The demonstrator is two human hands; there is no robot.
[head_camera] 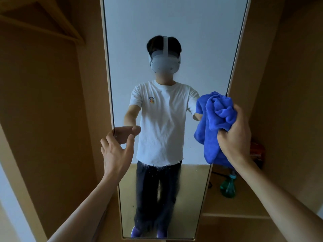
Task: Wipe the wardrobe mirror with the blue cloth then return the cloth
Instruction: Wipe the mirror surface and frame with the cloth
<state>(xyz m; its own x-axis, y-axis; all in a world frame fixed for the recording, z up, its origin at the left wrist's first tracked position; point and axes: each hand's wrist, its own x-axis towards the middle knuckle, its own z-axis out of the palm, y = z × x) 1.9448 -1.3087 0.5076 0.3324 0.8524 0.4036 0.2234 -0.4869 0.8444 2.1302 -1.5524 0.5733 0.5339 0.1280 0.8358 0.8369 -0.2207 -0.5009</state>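
Far left of my feed is all flat tan wardrobe board (43,119), matte and smooth, with a wooden hanger (43,20) making an angular triangle in the upper left corner. Moving in, the left hand (116,149) is up at the left edge of the mirror (201,49), holding nothing, fingers straight and spread. One fingertip sits right at the thin pale frame, but I can't tell whether it actually touches the glass. The mirror itself is a tall narrow panel filling the middle of the frame, glossy, with a patch of droplets and streaks on the lower half. It reflects the person in a white tee and dark trousers. Right of centre, the blue cloth (215,119) is a fluffy, plush microfibre thing, bunched into thick folds, with a loose flap hanging down. It's up against the mirror's right edge at about mid height. The right hand (236,135) has it clenched in a fist, fingers curled into the folds. Lower right, on a pale wood shelf (244,215), there's a translucent green spray bottle (228,187), and above it something reddish (257,149) too blurry to name.
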